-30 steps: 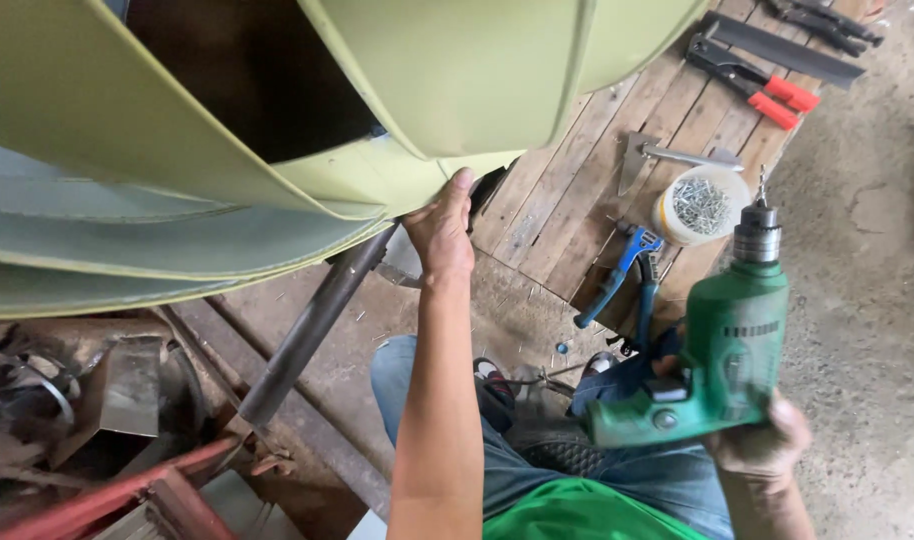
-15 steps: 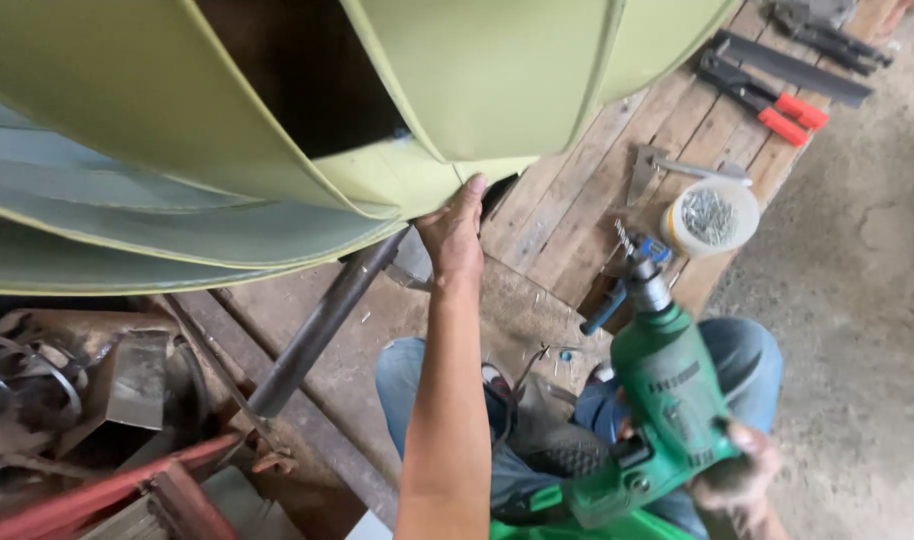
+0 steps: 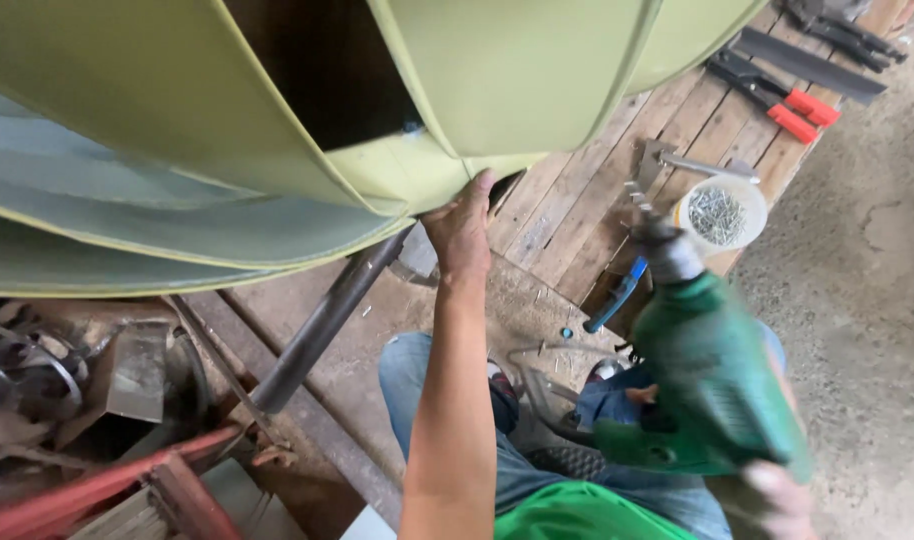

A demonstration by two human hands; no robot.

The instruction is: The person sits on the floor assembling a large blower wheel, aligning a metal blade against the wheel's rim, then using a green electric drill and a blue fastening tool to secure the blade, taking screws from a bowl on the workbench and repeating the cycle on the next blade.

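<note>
While the left hand (image 3: pixel 462 228) presses flat, fingers spread, against the lower edge of the curved yellow-green sheet metal panel (image 3: pixel 497 80), the right hand (image 3: pixel 777 500) is clamped on the grip of a green power drill (image 3: pixel 712 385), blurred, its bit tilted up toward the panel. Nearby on the wooden plank floor (image 3: pixel 577 200) sit a white tub of screws (image 3: pixel 720 212) and red-handled snips (image 3: pixel 767 95).
</note>
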